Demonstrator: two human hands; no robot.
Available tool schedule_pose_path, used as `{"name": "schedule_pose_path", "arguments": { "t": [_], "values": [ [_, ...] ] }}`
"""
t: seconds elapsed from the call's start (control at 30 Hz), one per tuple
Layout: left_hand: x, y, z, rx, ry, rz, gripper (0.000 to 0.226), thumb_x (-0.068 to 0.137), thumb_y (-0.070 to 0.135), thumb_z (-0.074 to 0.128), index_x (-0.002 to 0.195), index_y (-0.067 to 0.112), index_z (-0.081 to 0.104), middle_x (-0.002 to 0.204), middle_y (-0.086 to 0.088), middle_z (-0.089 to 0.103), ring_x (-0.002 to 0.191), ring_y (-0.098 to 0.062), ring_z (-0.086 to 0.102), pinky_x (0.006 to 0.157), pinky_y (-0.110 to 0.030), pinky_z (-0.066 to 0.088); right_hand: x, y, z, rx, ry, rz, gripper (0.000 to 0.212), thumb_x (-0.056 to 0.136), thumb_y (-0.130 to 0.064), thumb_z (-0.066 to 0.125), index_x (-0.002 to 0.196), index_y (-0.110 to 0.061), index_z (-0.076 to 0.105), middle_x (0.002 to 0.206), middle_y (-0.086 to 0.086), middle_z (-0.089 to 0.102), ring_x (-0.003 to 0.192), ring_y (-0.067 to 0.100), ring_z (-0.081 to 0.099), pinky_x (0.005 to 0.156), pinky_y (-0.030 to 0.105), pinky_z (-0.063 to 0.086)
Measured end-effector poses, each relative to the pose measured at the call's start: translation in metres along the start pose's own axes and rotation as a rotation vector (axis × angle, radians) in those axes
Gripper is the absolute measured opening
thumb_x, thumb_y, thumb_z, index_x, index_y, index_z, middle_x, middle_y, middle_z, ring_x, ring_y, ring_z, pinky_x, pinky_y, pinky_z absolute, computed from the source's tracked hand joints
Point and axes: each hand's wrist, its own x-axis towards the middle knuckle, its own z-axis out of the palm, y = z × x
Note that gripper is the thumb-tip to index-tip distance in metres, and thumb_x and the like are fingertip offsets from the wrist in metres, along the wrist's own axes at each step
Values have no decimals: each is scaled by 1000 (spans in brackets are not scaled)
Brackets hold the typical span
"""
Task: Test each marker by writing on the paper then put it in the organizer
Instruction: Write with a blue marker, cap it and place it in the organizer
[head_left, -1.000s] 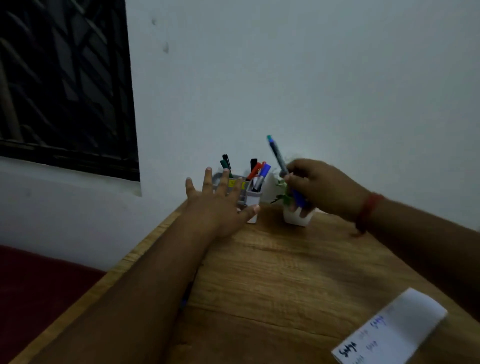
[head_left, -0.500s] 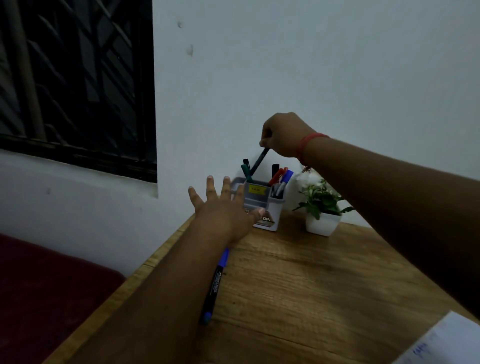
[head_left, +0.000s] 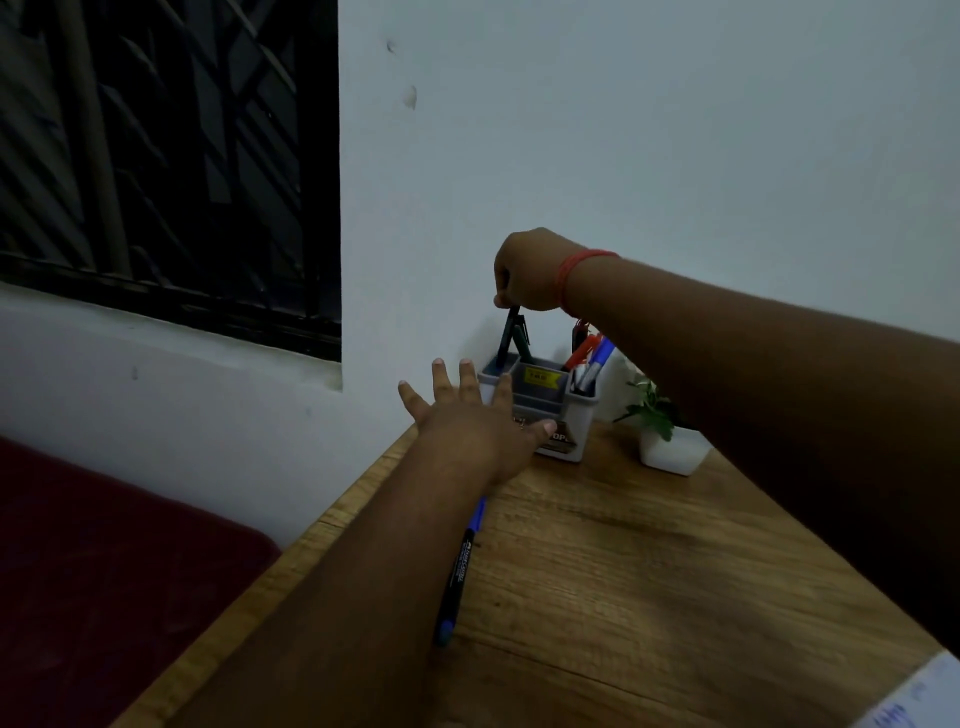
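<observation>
Two hands: left hand, right hand. One organizer. Markers: two dark in organizer's left compartment, at least two in right compartment, red and blue, exact number unclear; one blue marker on table. One plant. One paper. One wristband.

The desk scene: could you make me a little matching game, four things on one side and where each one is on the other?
Things
1. dark marker
2. blue marker
3. potted plant
4. paper

Places
A. at the table's near right corner, partly out of view
B. lying flat on the table beside the left forearm
C. standing to the right of the organizer
D. pinched by the right hand, lower end in the organizer's left compartment

Pairs: 1-D, 2-B, 3-C, 4-A
</observation>
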Motion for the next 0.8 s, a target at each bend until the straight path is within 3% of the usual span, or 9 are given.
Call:
{"name": "schedule_pose_path", "arguments": {
  "t": [0.17,0.3,0.4,0.5,0.57,0.63,0.7,0.8],
  "values": [
    [-2,0,-1,-28,-12,-4,90,83,85,16,154,36,-11,161,-7,-25,143,-40,-29,106,-74,-12,-3,-4,20,-9,-84,-43,27,94,-24,68,112,-5,70,116,11,70,109,27,63,87,33,50],
    [-4,-1,-4,-58,-8,1,90,83,84,18,153,36,-11,161,-7,-25,143,-40,-29,106,-74,-13,-5,2,33,95,-9,-17,33,93,-25,69,122,-10,61,121,11,64,110,27,59,87,33,47],
    [-3,-2,-3,-69,-15,-3,89,83,83,18,153,36,-11,161,-8,-25,143,-40,-29,106,-74,-12,-20,10,28,209,250,17,31,95,-27,65,122,-14,57,114,7,61,96,20,57,82,31,46],
    [-3,-2,-2,-72,5,10,88,83,84,17,153,38,-12,161,-7,-23,143,-40,-28,106,-74,-11,-67,9,22,368,615,-6,18,98,-25,59,112,-15,57,86,-5,57,73,11,51,70,27,43],
    [-2,-1,-2,-72,21,30,87,84,83,16,153,39,-14,162,-6,-23,144,-39,-28,106,-74,-11,-113,2,24,443,725,-92,11,98,-25,57,102,-16,54,69,-11,46,61,6,45,59,23,39],
    [-1,0,-5,-68,7,37,86,86,80,21,153,39,-14,161,-4,-25,143,-39,-29,105,-75,-11,-163,-9,35,438,668,-204,7,97,-28,54,95,-22,50,67,-16,41,57,0,43,54,15,35],
    [-1,1,-7,-68,-15,33,88,87,79,26,152,38,-16,160,-4,-27,142,-39,-31,104,-76,-12,-204,-20,50,345,512,-345,4,97,-32,51,94,-29,49,71,-22,40,58,-5,40,54,11,33],
    [-1,1,-7,-122,6,30,87,85,82,17,153,37,-13,161,-2,-26,142,-38,-31,104,-76,-13,-234,-25,75,96,300,-563,16,92,-32,61,107,-28,59,89,-16,57,66,-1,50,59,12,30]
  ]
}}
